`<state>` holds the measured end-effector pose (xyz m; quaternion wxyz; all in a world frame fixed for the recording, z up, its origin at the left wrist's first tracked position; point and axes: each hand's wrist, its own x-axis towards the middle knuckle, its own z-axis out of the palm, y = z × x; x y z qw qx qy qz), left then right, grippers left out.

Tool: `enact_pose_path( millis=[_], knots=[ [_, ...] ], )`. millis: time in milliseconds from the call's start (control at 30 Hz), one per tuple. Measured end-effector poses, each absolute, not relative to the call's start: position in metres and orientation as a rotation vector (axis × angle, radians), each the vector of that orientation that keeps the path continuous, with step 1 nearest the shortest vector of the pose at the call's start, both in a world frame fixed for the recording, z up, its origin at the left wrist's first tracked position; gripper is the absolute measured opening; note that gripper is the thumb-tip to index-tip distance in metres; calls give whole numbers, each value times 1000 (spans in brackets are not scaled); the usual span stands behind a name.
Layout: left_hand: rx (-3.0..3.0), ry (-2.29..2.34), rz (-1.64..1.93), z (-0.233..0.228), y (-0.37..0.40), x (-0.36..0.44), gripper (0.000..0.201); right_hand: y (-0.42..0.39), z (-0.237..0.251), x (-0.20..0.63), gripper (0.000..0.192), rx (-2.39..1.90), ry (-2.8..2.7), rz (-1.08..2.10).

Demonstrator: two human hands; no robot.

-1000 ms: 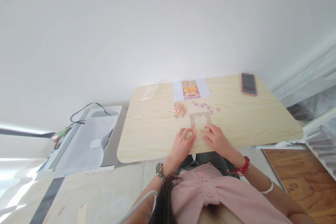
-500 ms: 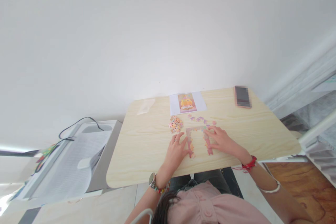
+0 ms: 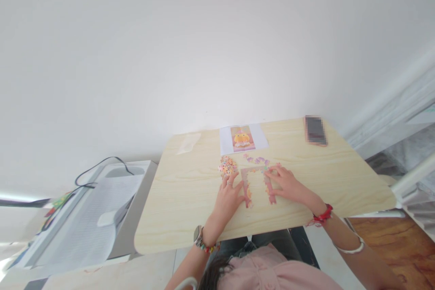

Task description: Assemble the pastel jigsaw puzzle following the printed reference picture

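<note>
A partial jigsaw puzzle frame [image 3: 253, 170] lies on the table, its top and two sides joined and its near side open. My left hand [image 3: 228, 197] rests with fingers apart, thumb touching the left strip. On the other side, my right hand [image 3: 287, 183] has its fingers spread along the right strip, fingertips near the upper right corner. A heap of loose puzzle pieces [image 3: 227, 166] sits just beyond my left fingers. Several purple and pink pieces [image 3: 258, 160] lie in a loose row above the frame. Behind them is a paper with a printed picture [image 3: 242, 138] of a yellow figure.
The wooden table [image 3: 176, 190] stands against a white wall. A phone [image 3: 315, 130] is at the back right, and a clear plastic sheet [image 3: 188, 143] at the back left. Left of the table stands a white cabinet with papers [image 3: 91, 217] and a black cable [image 3: 98, 163].
The camera view has tilted slightly, so the table sits a little lower in the picture. Both hands stay at the puzzle frame with hardly any movement.
</note>
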<state>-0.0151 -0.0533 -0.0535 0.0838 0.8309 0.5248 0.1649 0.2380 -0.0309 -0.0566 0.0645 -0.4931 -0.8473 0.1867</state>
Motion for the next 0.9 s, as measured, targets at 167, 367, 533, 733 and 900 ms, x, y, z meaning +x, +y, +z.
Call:
enact_pose_path(
  millis=[167, 367, 533, 733, 900],
  knots=[
    [2491, 1589, 480, -57, -51, -14, 37, -16, -49, 236, 47, -1361, -2520, 502],
    [2567, 1581, 642, -53, -56, -19, 38, 40, -26, 198, 24, -1220, -2472, 416],
    [2547, 1644, 701, -46, -67, -29, 35, 70, -17, 154, 20, -1273, -2640, 293],
    [2501, 1711, 699, -50, -79, -45, 31, 78, -22, 144, 20, -1283, -2779, 144],
    [2487, 1721, 691, -51, -80, -47, 29, 86, -26, 145, 20, -1176, -2878, 106]
  ],
)
